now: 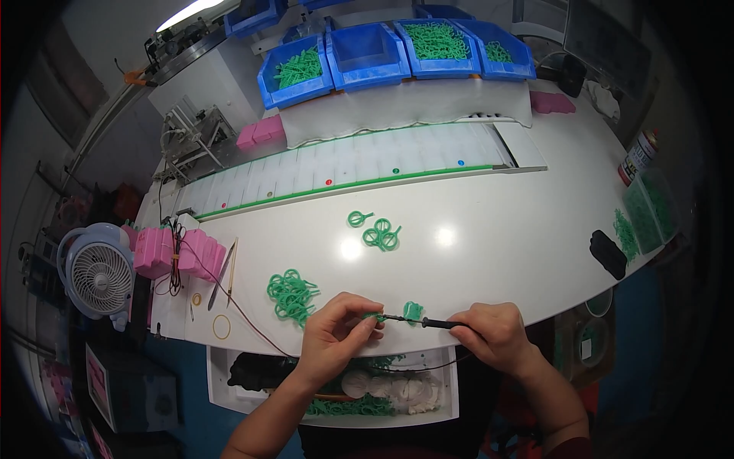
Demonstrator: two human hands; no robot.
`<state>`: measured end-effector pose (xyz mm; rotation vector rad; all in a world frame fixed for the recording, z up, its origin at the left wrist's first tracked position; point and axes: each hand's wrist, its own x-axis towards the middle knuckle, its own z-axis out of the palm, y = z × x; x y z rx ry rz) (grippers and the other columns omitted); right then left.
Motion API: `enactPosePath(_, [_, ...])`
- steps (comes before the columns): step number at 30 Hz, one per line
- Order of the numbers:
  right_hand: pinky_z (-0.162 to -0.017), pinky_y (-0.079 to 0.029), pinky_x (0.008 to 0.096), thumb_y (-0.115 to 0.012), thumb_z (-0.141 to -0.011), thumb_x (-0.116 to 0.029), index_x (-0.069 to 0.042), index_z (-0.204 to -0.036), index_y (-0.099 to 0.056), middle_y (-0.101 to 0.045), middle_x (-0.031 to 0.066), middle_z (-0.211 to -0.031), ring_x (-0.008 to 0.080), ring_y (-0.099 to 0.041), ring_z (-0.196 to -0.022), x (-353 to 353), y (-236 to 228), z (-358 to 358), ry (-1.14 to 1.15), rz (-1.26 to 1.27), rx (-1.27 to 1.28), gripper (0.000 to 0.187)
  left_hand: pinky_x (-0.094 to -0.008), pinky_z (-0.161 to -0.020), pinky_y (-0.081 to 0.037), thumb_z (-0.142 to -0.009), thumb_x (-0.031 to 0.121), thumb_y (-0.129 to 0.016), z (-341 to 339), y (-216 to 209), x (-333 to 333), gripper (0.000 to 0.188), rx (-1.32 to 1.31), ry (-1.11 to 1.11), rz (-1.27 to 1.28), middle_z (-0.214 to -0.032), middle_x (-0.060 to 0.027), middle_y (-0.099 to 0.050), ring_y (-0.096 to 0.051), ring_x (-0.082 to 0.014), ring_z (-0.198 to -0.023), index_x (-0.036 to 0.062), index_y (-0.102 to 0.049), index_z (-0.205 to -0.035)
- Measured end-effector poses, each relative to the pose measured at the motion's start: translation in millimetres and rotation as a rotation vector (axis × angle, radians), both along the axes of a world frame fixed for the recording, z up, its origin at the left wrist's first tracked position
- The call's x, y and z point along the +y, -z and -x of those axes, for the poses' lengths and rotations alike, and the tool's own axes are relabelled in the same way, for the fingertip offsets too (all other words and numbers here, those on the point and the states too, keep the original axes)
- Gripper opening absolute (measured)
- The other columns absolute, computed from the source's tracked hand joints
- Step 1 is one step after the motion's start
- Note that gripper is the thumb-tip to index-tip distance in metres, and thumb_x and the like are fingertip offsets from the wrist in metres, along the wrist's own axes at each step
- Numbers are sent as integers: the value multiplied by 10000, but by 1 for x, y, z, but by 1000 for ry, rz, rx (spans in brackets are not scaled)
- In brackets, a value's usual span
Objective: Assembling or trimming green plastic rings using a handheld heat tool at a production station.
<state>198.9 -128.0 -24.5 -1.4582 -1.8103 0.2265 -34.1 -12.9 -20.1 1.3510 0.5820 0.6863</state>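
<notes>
Between the fingertips of my left hand [340, 333] is a small green plastic part [372, 315], mostly covered by the fingers. My right hand [495, 336] is closed round the black handle of a soldering iron [440, 324], a slim corded tool whose metal tip points left and meets or nearly meets the part. Just beyond the tip, green plastic pieces [413, 311] lie on the white table [489, 260]. A pile of green ring-shaped parts with stems [290, 297] is left of my left hand. Farther off are several similar rings [381, 235] and a single one [357, 219].
An open drawer [451, 390] below the table edge holds green parts and white bundles. Across the back run a green-edged conveyor [306, 172] and blue bins [367, 57]. Left stand a fan [99, 271] and pink blocks [154, 252]; right, a black object [608, 255] and spray can [638, 157].
</notes>
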Motion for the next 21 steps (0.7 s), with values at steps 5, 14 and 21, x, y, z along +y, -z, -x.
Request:
enactPosePath(5, [-464, -430, 322, -667, -809, -144, -52, -822, -651, -571, 60, -621, 225, -555, -505, -1, -3, 0, 10, 32, 85, 94, -274, -791, -560, -888, -45, -531, 0, 1, 0, 186, 1, -4, -8, -1043, -78, -541, -621, -157, -922, -31, -584, -1066])
enactPosePath(14, [-470, -424, 315, -651, -819, -99, -18, -837, -648, -576, 91, -630, 228, -556, -505, -2, -6, -4, 15, 57, 173, 83, -275, -794, -556, -894, -44, -522, 0, 0, 0, 195, -4, -5, 4, -1044, -77, -547, -620, -156, -927, -29, -581, -1079])
enactPosePath(21, [-467, -420, 312, -650, -824, -102, -10, -840, -649, -572, 90, -618, 224, -552, -498, -2, -6, -4, 16, 52, 191, 93, -274, -800, -554, -899, -36, -516, 1, 0, 0, 227, 9, -2, 18, -1043, -76, -551, -619, -156, -936, -28, -575, -1118])
